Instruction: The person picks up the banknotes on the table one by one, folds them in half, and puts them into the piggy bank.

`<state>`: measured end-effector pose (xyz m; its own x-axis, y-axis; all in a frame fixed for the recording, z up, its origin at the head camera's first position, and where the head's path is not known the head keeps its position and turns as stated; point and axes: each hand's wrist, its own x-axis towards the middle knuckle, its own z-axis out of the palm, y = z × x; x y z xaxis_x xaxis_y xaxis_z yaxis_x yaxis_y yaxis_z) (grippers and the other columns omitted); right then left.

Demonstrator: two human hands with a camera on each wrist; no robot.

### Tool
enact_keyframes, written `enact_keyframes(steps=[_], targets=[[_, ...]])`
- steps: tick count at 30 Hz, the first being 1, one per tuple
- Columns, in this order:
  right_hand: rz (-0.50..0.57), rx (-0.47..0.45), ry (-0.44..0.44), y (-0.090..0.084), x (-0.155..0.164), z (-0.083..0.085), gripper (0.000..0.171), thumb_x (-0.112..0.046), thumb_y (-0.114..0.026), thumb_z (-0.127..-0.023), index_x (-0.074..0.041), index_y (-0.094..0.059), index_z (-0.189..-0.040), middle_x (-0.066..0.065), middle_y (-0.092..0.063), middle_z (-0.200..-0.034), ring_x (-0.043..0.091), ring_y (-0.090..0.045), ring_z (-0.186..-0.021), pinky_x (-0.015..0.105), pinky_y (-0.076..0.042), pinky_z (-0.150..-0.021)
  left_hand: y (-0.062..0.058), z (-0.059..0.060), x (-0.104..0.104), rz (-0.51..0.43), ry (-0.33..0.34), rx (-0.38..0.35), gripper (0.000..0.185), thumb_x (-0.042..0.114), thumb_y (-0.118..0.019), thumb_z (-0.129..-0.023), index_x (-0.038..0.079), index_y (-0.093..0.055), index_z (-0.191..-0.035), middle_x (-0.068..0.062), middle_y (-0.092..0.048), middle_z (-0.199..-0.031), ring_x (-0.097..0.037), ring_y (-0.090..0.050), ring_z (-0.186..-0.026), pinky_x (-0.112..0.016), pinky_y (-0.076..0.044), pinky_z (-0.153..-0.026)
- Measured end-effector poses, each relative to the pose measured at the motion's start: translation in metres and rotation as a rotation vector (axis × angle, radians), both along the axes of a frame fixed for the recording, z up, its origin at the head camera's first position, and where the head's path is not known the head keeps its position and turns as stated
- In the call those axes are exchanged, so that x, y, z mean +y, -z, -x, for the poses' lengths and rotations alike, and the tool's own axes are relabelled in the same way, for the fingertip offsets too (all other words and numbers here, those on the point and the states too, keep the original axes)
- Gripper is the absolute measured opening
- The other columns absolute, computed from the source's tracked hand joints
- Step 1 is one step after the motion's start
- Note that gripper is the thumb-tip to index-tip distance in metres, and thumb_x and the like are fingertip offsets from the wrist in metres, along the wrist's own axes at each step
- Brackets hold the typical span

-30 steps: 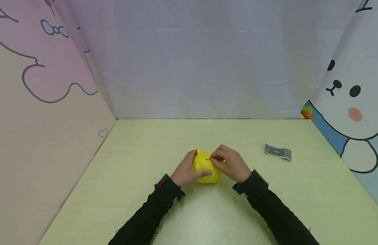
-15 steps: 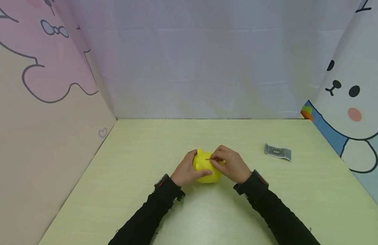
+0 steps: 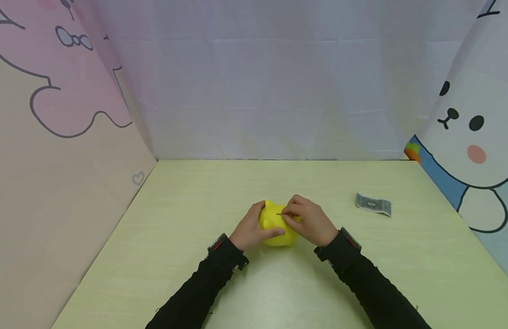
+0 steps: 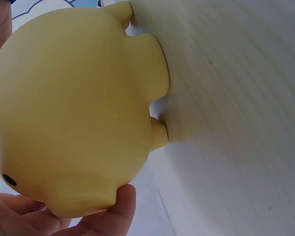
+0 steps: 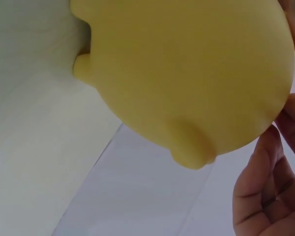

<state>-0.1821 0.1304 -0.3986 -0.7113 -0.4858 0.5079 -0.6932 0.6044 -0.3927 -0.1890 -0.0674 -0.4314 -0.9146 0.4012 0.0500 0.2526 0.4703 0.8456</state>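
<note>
A yellow piggy bank (image 3: 275, 225) stands on the pale green table (image 3: 278, 283), near its middle. My left hand (image 3: 250, 228) grips the bank's left side, thumb across its front. My right hand (image 3: 307, 219) is over the bank's top right and pinches a thin, flat grey piece (image 3: 280, 214) edge-on at the top of the bank. The left wrist view fills with the yellow piggy bank (image 4: 73, 108) and my fingertips (image 4: 120, 206) under it. In the right wrist view the piggy bank (image 5: 187, 73) looms close, with my curled fingers (image 5: 265, 187) beside it.
A grey banknote (image 3: 373, 204) lies flat on the table to the right of my hands. Cartoon-printed panels wall in the table on the left (image 3: 52, 137), the back and the right (image 3: 476, 137).
</note>
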Motion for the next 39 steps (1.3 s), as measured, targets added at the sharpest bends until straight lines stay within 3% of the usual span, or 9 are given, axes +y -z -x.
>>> enact_keyframes(steps=[8,15,19,24,25,31,32,39], targets=[[-0.011,0.005,0.009,-0.001,-0.002,0.000,0.006,-0.006,-0.070,-0.079,-0.010,-0.067,-0.082,-0.001,-0.050,-0.081,0.008,-0.047,-0.070,0.022,-0.049,-0.066,0.000,0.000,0.000,0.004,-0.001,-0.006,0.092,0.054,-0.071,-0.072,0.010,-0.026,-0.139,-0.004,-0.043,-0.117,-0.016,-0.049,-0.089,-0.026,-0.047,-0.074],[0.086,-0.053,-0.023,0.003,0.004,0.002,0.007,-0.008,-0.068,-0.082,-0.012,-0.067,-0.088,-0.003,-0.054,-0.083,0.006,-0.049,-0.072,0.022,-0.048,-0.066,0.002,-0.001,-0.001,-0.002,-0.003,-0.020,0.092,0.054,-0.071,-0.072,0.010,-0.025,-0.140,-0.004,-0.043,-0.118,-0.016,-0.049,-0.090,-0.027,-0.047,-0.075],[0.154,-0.076,-0.032,0.002,0.012,0.003,0.013,-0.011,-0.066,-0.084,-0.010,-0.066,-0.097,-0.002,-0.058,-0.088,0.006,-0.053,-0.073,0.025,-0.050,-0.067,0.003,0.000,-0.001,0.011,-0.013,-0.021,0.095,0.056,-0.070,-0.071,0.010,-0.025,-0.141,-0.005,-0.042,-0.123,-0.017,-0.048,-0.092,-0.028,-0.046,-0.077],[0.221,-0.120,0.052,-0.001,0.029,0.006,0.028,-0.017,-0.061,-0.089,-0.009,-0.059,-0.115,0.004,-0.059,-0.102,0.013,-0.057,-0.087,0.031,-0.051,-0.077,0.003,0.000,-0.001,0.032,-0.029,-0.016,0.097,0.056,-0.071,-0.070,0.009,-0.025,-0.141,-0.006,-0.041,-0.128,-0.017,-0.048,-0.094,-0.030,-0.044,-0.081],[0.266,-0.129,0.039,0.012,0.039,0.016,0.032,-0.020,-0.059,-0.090,-0.010,-0.057,-0.120,0.005,-0.059,-0.106,0.014,-0.057,-0.093,0.031,-0.051,-0.081,0.002,0.000,-0.001,0.035,-0.031,-0.015,0.097,0.056,-0.071,-0.070,0.008,-0.025,-0.141,-0.007,-0.041,-0.128,-0.017,-0.048,-0.095,-0.030,-0.044,-0.081],[0.374,-0.182,0.217,0.010,0.075,0.029,0.049,-0.025,-0.058,-0.091,-0.009,-0.044,-0.135,0.015,-0.050,-0.124,0.029,-0.051,-0.110,0.043,-0.047,-0.088,0.001,0.000,0.000,0.035,-0.041,-0.014,0.095,0.054,-0.072,-0.071,0.009,-0.026,-0.141,-0.006,-0.040,-0.129,-0.017,-0.048,-0.097,-0.030,-0.044,-0.082],[0.353,-0.198,0.287,-0.004,0.078,0.023,0.051,-0.024,-0.059,-0.090,-0.008,-0.043,-0.136,0.016,-0.049,-0.124,0.032,-0.050,-0.110,0.045,-0.047,-0.087,0.001,0.000,0.000,0.035,-0.042,-0.013,0.095,0.053,-0.072,-0.071,0.009,-0.026,-0.140,-0.006,-0.040,-0.129,-0.017,-0.048,-0.097,-0.030,-0.044,-0.082],[0.336,-0.340,0.508,-0.009,0.131,0.036,0.072,-0.043,-0.052,-0.091,-0.004,-0.024,-0.144,0.025,-0.034,-0.139,0.042,-0.037,-0.123,0.055,-0.038,-0.096,0.001,0.000,0.001,0.048,-0.049,-0.020,0.096,0.056,-0.072,-0.069,0.010,-0.026,-0.141,-0.005,-0.040,-0.130,-0.017,-0.048,-0.098,-0.031,-0.044,-0.083]])
